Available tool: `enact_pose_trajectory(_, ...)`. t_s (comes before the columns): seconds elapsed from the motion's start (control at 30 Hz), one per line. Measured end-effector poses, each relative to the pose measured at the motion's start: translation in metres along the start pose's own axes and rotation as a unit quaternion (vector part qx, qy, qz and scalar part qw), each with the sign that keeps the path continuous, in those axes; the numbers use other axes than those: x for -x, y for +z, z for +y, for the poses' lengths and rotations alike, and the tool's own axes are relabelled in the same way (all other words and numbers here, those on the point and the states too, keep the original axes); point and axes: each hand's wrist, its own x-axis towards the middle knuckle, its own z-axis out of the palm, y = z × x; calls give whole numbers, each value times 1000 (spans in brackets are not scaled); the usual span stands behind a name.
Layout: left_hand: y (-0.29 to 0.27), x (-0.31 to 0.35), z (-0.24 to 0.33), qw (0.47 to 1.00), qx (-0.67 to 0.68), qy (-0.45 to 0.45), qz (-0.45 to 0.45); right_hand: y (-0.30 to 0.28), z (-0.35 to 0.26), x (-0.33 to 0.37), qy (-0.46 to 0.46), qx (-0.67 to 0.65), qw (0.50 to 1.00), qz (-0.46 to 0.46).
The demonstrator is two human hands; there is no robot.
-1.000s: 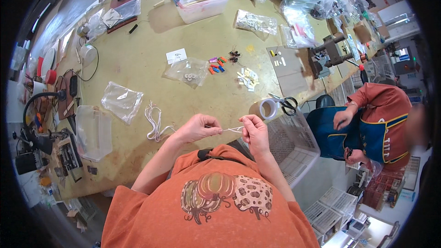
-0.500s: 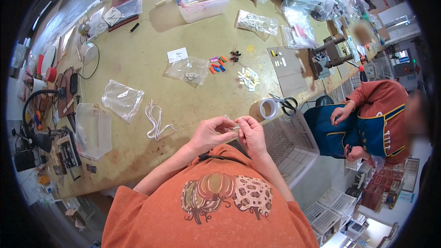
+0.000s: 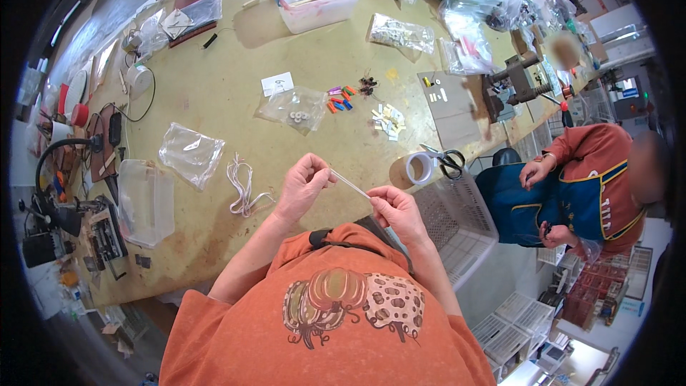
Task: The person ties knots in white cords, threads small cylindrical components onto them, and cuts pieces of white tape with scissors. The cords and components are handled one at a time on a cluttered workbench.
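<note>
A thin white cord (image 3: 350,182) runs taut between my two hands above the table's front edge. My left hand (image 3: 306,184) pinches its upper left end. At the lower right end, the fingers of my right hand (image 3: 399,213) are closed on it. To the left of my left hand lies a loose bundle of white cords (image 3: 241,184) on the table. A roll of white tape (image 3: 419,169) stands near the table edge, beyond my right hand, with black-handled scissors (image 3: 450,163) beside it.
Farther in lie a bag of white rings (image 3: 294,116), coloured pieces (image 3: 340,104) and pale pieces (image 3: 388,121). A clear bin (image 3: 146,200) stands left, a white tub (image 3: 318,11) at the back. A plastic crate (image 3: 461,232) is close on my right, where a co-worker (image 3: 589,179) sits.
My hands were close together and have moved apart, the left one up and to the left, the right one slightly right and down. The cord is now stretched between them.
</note>
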Motion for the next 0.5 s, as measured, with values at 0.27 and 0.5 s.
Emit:
enact_pose_trajectory(0.27,-9,3,12,940,-328,93,25,1,3,4,-79,181,979,39)
enact_pose_trajectory(0.5,30,11,10,981,-55,-93,-162,21,-9,6,-121,230,964,46)
